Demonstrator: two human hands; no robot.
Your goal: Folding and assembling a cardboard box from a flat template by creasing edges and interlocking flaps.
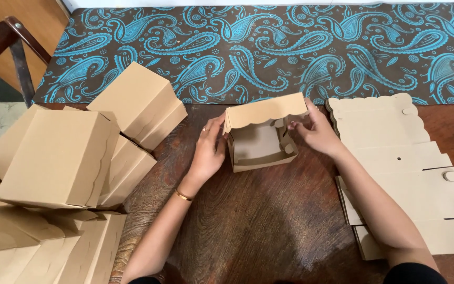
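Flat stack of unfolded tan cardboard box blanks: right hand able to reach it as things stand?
Probably yes. The flat stack of tan cardboard blanks lies just beside the right hand, bare wooden table between them. That hand now touches the half-folded tan cardboard box.

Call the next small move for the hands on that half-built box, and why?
Probably fold the scalloped lid down to close the box. The walls already stand upright, the inside is open, and the lid is raised. The left hand braces the left wall and the right hand is at the right wall near the lid's corner. Closed boxes pile at left.
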